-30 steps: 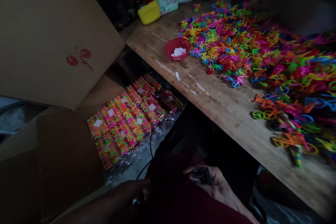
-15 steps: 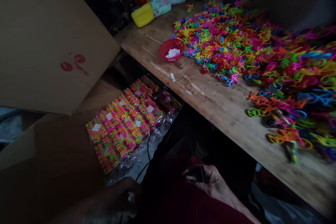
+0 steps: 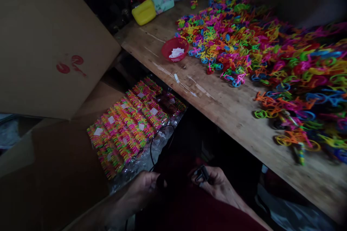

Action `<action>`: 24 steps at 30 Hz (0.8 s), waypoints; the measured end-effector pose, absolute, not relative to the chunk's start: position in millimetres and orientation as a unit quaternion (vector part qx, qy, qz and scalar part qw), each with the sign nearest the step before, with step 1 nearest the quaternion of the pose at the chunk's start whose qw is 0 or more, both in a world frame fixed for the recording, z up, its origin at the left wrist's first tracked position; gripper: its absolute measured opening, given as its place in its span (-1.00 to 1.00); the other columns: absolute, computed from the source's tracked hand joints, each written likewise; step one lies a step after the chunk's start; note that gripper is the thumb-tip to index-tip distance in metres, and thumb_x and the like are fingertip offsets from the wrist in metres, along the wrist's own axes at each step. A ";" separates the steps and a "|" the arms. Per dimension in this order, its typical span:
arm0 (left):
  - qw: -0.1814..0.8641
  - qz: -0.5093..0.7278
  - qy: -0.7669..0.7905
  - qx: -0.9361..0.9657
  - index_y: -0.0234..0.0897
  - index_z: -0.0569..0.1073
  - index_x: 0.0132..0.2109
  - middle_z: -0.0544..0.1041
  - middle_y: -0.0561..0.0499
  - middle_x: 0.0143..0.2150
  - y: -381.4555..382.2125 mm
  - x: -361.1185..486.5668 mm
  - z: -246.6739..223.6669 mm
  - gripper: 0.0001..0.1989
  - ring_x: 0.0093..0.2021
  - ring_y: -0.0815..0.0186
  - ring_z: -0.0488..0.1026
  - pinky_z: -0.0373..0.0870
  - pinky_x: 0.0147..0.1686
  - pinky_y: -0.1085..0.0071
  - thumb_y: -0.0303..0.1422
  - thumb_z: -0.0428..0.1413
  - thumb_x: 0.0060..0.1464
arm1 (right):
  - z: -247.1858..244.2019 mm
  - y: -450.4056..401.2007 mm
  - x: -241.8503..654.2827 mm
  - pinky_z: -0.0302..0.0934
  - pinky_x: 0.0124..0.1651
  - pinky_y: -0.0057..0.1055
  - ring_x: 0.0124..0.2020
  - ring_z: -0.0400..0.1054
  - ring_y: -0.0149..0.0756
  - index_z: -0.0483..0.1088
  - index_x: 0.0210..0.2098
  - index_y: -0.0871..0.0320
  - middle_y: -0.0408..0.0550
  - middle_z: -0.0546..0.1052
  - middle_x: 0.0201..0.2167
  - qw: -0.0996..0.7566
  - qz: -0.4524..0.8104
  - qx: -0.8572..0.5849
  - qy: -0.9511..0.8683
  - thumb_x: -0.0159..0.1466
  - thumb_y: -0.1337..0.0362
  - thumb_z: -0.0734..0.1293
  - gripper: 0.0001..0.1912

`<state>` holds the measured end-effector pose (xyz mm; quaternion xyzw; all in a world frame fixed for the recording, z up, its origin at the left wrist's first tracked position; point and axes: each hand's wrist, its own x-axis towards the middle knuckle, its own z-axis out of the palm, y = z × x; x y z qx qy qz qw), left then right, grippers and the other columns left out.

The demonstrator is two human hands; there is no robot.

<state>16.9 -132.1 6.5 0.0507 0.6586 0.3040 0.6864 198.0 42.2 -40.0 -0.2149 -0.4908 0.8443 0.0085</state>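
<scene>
At the bottom of the head view, my right hand (image 3: 217,182) is closed around a small black clip-like piece (image 3: 201,174), its exact kind too dark to tell. My left hand (image 3: 143,184) faces it in front of my dark red clothing, fingers pinched at a dark rounded thing (image 3: 161,181) that I cannot make out. A thin black cable (image 3: 151,151) runs down near my left hand. Beyond the hands lie plastic-wrapped packs of small colourful pieces (image 3: 130,119) with white paper slips on them.
A wooden table (image 3: 230,122) carries a big heap of colourful toy bicycles (image 3: 244,43) and a red basket (image 3: 175,49) with white slips. A yellow box (image 3: 144,12) sits farther back. A large cardboard box (image 3: 48,36) stands at left.
My left hand has come up and to the right, closer to my right hand. The black piece in my right hand has turned slightly. The view has shifted a little.
</scene>
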 end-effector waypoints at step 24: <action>0.478 0.229 0.835 0.147 -0.26 0.50 -0.25 0.52 -0.01 -0.26 -136.6 15.4 -7.1 -0.65 -0.17 0.17 0.41 0.31 -0.17 0.46 -0.19 0.22 -0.23 | -40.1 52.3 203.5 -0.08 -0.52 -0.58 -0.55 0.07 -0.53 0.31 -0.27 0.25 -0.11 0.33 -0.45 -0.039 0.880 -0.304 -0.364 0.21 -0.05 0.30 -0.57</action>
